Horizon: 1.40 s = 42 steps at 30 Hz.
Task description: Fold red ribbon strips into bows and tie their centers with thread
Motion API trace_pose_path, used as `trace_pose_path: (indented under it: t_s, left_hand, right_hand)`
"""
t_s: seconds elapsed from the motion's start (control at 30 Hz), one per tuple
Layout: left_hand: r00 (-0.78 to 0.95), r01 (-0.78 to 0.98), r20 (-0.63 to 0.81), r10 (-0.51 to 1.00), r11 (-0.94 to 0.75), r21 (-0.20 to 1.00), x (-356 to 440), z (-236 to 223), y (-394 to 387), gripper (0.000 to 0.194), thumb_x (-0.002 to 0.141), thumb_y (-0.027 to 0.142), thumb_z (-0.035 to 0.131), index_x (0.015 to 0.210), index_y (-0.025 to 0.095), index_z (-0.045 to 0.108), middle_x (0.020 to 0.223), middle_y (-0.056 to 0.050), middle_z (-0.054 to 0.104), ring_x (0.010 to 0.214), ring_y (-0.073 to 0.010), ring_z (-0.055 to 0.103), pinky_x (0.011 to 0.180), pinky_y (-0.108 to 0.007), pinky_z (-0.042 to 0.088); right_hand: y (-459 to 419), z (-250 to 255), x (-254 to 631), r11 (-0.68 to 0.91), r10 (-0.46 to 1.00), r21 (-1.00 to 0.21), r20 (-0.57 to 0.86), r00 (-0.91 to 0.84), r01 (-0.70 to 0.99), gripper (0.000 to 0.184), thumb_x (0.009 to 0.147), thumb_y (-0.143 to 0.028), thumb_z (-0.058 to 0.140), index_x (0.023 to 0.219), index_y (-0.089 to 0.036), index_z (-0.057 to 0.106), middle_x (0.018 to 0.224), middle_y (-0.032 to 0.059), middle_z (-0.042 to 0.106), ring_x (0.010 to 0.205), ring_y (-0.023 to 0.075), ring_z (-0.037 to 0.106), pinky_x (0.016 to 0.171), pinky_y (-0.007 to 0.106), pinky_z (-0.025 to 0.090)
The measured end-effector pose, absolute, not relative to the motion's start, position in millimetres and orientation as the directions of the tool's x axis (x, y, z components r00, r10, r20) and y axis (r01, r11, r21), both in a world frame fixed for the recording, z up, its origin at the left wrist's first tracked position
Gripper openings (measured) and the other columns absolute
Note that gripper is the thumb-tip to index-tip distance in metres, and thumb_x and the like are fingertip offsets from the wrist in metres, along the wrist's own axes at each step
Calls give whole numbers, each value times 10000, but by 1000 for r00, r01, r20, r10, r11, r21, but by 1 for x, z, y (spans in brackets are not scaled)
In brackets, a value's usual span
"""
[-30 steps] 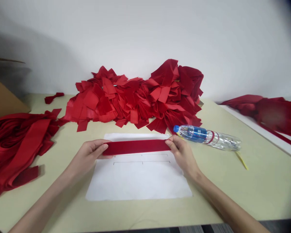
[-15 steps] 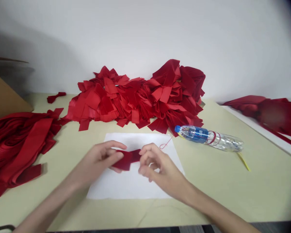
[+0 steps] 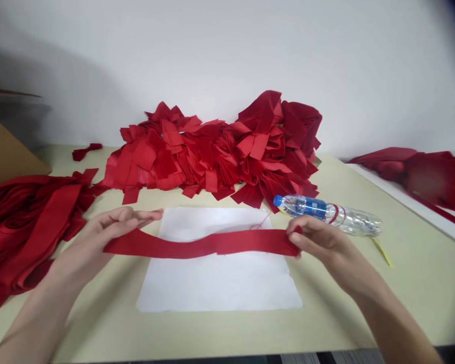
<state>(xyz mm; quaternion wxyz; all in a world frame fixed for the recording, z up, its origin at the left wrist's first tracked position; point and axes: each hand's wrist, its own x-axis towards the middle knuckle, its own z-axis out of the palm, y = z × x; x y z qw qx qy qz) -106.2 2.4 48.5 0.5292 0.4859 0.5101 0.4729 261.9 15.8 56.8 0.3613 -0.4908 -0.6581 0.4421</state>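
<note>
A red ribbon strip (image 3: 197, 247) stretches level between my two hands, sagging slightly left of its middle. My left hand (image 3: 114, 227) pinches its left end between thumb and fingers, with the fingertips pointing right. At the other end, my right hand (image 3: 314, 240) grips the ribbon between thumb and fingertips, and a small bit of it curls up there. Below the ribbon lies a white sheet of paper (image 3: 216, 288) on the table. A thin red thread (image 3: 264, 220) shows by the sheet's upper right edge, partly hidden behind the ribbon.
A large heap of folded red ribbon pieces (image 3: 212, 156) lies along the wall. More red strips (image 3: 34, 227) are piled at left, near a small red bow (image 3: 86, 151) and a cardboard box (image 3: 11, 146). A plastic bottle (image 3: 333, 215) lies right; red fabric (image 3: 432, 174) is beyond it.
My hands have moved apart, left and right. The folded red piece that was between them now hangs drawn out as a long strip, with my right hand closed on its end.
</note>
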Motion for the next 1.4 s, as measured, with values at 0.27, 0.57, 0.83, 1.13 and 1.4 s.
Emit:
trace_pose_path:
  t_s: [0.27, 0.57, 0.83, 1.13, 1.4]
  left_hand:
    - [273, 155, -93, 957, 51, 987, -108, 36, 7, 368, 877, 442, 405, 668, 194, 579, 684, -3, 585, 818, -177, 574, 934, -354, 389]
    - [519, 425, -164, 839, -87, 901, -34, 13, 31, 160, 770, 200, 541, 916, 209, 606, 886, -12, 650, 849, -158, 604, 824, -307, 448]
    - [494, 360, -108, 863, -91, 928, -7, -4, 39, 198, 726, 153, 571, 921, 188, 571, 797, -5, 615, 778, -147, 595, 778, -301, 464]
    - [453, 526, -47, 890, -225, 820, -1, -1, 30, 196, 685, 136, 584, 865, 215, 593, 902, -4, 632, 829, -171, 556, 770, -320, 441]
    - [482, 606, -23, 876, -314, 731, -4, 7, 23, 217, 672, 256, 643, 882, 231, 595, 941, -20, 627, 908, -230, 543, 800, -371, 421]
  right_hand:
    - [26, 22, 304, -4, 995, -974, -27, -100, 228, 173, 760, -381, 622, 762, -214, 576, 1041, 47, 604, 1009, 220, 533, 838, 318, 435]
    - [33, 33, 269, 49, 933, -932, -86, -350, 358, 201, 754, -374, 626, 728, -175, 611, 762, 24, 592, 717, 140, 537, 682, 262, 438]
    - [52, 28, 231, 162, 805, -853, -177, -567, 497, 288, 822, -408, 507, 774, -158, 641, 741, 9, 587, 707, 131, 526, 672, 257, 408]
    - [63, 17, 205, 230, 780, -863, -113, -615, 450, 183, 804, -314, 539, 863, -177, 647, 861, 26, 633, 804, 146, 573, 770, 283, 436]
    - [66, 2, 190, 234, 784, -864, -103, -612, 445, 122, 783, -281, 567, 837, -176, 597, 754, 1, 591, 688, 116, 544, 673, 264, 437]
